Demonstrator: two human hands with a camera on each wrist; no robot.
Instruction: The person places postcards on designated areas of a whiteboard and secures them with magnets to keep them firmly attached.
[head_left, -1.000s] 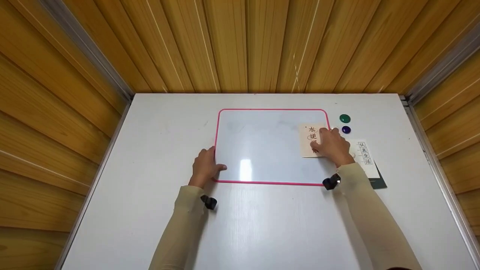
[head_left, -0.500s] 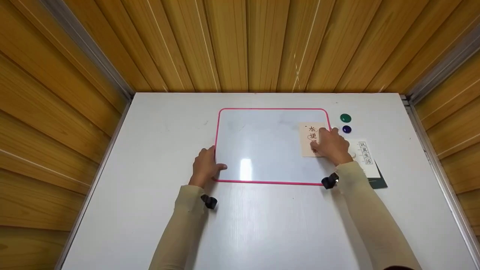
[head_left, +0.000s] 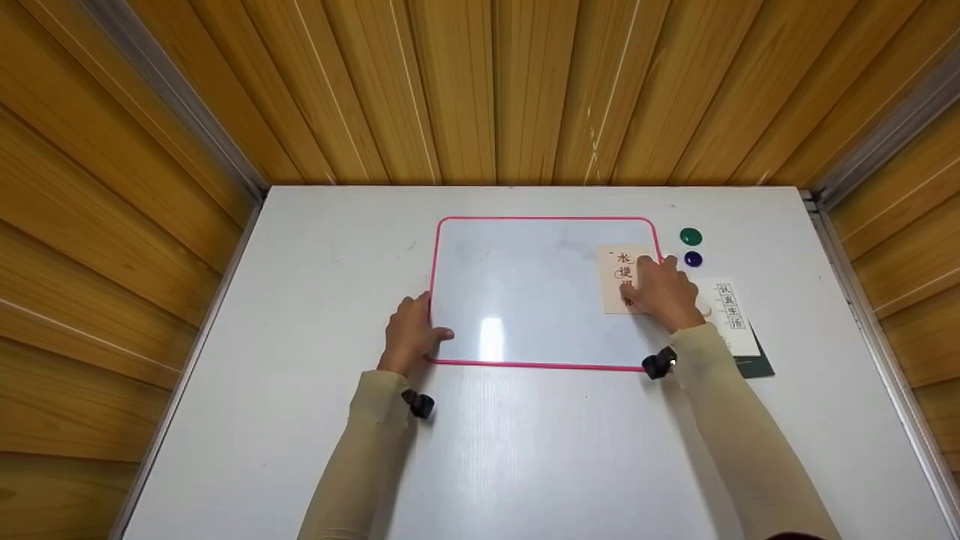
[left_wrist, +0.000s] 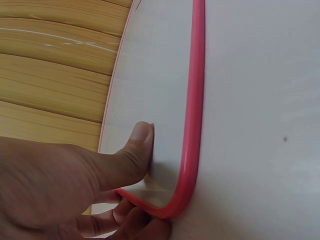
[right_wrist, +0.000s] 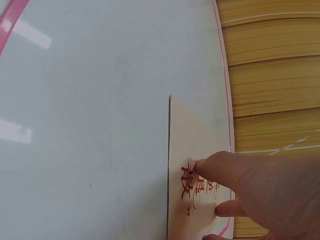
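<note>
A whiteboard (head_left: 517, 292) with a pink rim lies on the white table. At its lower left corner, my left hand (head_left: 409, 334) grips the board; in the left wrist view the thumb (left_wrist: 142, 135) rests on its face while the other fingers curl round the rim. My right hand (head_left: 664, 292) holds a beige card (head_left: 611, 292) with red characters over the board's right side. Thumb and one fingertip touch the card's face in the right wrist view; the remaining fingers are partly hidden. A small dark spot shows beside the lowest fingertip, too cropped to identify.
Right of the board lie a green disc (head_left: 691, 237) and a dark blue one (head_left: 693, 259). A white card (head_left: 742, 341) with boxed characters overlaps a dark green card (head_left: 757, 366) near the right forearm. Wood-look panels (head_left: 525, 90) stand behind the table.
Between the first frame and the second the right hand and wrist shift very slightly. Board, cards and left hand look the same throughout.
</note>
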